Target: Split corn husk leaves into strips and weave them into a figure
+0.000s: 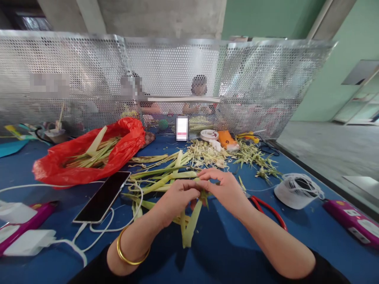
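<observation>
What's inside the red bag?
Red bag: narrow, dry-looking leaf strips, with one broader pale strip slanting up among them. Anything beneath is hidden by them and the bag's front wall.

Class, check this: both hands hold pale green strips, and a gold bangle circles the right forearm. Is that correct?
No: the head view shows the gold bangle circling the left forearm. The left hand and right hand do hold pale green strips.

Left hand (179,197), right hand (223,187) pinching pale-green strip (193,225) above blue table (227,256); red bag (51,169) lying near phone (102,199).
</observation>
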Action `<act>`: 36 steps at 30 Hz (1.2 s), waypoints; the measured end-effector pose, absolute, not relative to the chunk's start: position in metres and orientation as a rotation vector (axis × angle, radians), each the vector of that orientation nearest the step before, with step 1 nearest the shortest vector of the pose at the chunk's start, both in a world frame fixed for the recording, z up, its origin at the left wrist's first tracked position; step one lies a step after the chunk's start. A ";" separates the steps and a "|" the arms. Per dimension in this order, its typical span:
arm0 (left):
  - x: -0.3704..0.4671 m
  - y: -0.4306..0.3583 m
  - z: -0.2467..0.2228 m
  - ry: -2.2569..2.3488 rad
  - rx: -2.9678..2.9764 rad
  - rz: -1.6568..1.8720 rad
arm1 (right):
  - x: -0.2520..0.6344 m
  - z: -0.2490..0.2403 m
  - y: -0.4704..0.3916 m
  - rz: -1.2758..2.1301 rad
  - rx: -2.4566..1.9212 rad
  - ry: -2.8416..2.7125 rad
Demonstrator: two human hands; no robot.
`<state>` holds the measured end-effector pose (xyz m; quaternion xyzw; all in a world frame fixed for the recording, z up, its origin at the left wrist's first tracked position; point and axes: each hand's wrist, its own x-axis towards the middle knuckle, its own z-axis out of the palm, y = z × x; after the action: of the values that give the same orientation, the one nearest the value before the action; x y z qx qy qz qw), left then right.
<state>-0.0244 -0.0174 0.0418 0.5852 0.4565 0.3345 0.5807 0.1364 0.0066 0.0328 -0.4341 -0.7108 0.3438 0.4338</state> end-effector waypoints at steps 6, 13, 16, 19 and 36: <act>-0.018 -0.017 0.029 1.079 1.197 0.851 | 0.127 0.029 0.003 1.504 -1.032 -1.199; -0.016 -0.018 0.025 1.173 1.319 0.816 | 0.121 0.021 0.001 1.543 -0.940 -1.045; -0.015 -0.020 0.026 1.182 1.380 0.799 | 0.119 0.020 -0.002 1.494 -0.966 -1.044; -0.014 -0.022 0.027 1.193 1.398 0.765 | 0.117 0.020 -0.005 1.515 -0.986 -1.010; -0.013 -0.020 0.029 1.074 1.100 0.935 | 0.141 0.028 0.016 0.842 -1.066 -1.424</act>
<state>-0.0134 -0.0196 0.0289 0.4789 0.4676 0.4068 0.6217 0.1407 0.0157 0.0276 -0.4510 -0.6025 0.3564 0.5538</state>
